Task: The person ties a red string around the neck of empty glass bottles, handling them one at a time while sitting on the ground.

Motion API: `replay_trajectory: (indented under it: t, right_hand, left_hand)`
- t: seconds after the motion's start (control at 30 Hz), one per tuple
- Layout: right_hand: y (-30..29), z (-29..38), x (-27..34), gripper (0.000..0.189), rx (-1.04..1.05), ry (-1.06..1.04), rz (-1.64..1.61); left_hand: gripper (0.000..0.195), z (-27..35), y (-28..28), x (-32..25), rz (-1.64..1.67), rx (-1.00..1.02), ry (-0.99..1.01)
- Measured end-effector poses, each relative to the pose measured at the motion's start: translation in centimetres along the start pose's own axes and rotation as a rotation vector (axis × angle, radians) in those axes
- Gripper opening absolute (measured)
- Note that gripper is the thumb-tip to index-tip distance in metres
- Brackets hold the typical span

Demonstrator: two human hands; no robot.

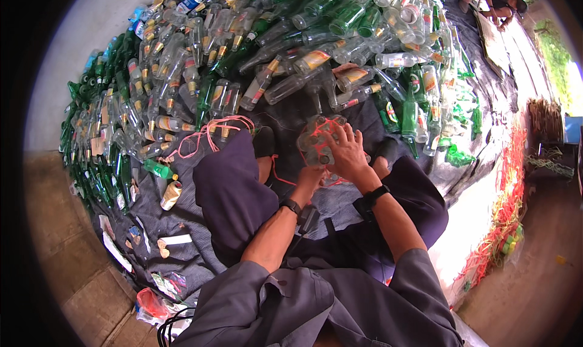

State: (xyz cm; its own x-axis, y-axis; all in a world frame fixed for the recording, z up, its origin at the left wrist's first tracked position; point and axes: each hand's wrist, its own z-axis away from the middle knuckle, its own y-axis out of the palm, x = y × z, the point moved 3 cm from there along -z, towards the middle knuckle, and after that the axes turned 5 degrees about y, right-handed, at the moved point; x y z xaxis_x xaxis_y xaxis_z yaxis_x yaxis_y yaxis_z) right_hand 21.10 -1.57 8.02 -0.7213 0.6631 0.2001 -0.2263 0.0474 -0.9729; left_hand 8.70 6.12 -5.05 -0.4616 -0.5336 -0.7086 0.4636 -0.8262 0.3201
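Observation:
Between my feet stands a bundle of clear glass bottles [311, 154], necks up, with pink-red plastic string [319, 130] wound around and across the necks. My left hand [311, 179] is at the bundle's near side, its fingers closed on the string; what lies inside the fist is partly hidden. A loose length of string [283, 181] trails off to the left of that hand. Spread over the bundle's right side, my right hand [345, 151] touches the bottle tops with its fingers apart and covers some of them.
A large heap of clear and green glass bottles [314, 32] curves around the front and left. More pink string [214, 130] lies by my left knee. A green plastic bottle [159, 169] and a can [171, 195] rest on the dark sheet [205, 237]. Another person [494, 5] sits far right.

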Motion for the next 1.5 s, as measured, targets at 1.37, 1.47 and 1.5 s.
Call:
replay_trajectory:
  t: [1.37, 1.47, 1.5]
  right_hand:
    - [1.0, 1.1, -0.6, 0.077, -0.219, -0.023, -0.124]
    - [1.2, 0.9, -0.3, 0.076, -0.219, -0.036, -0.121]
    - [1.1, 0.8, -0.2, 0.075, -0.225, -0.047, -0.127]
  left_hand:
    - [0.017, 0.1, 1.1, 1.6, -0.187, -0.229, 0.113]
    - [0.009, 0.8, 1.6, 1.9, 0.028, -0.272, 0.170]
    - [0.010, 1.0, 1.6, 2.2, 0.122, -0.277, 0.189]
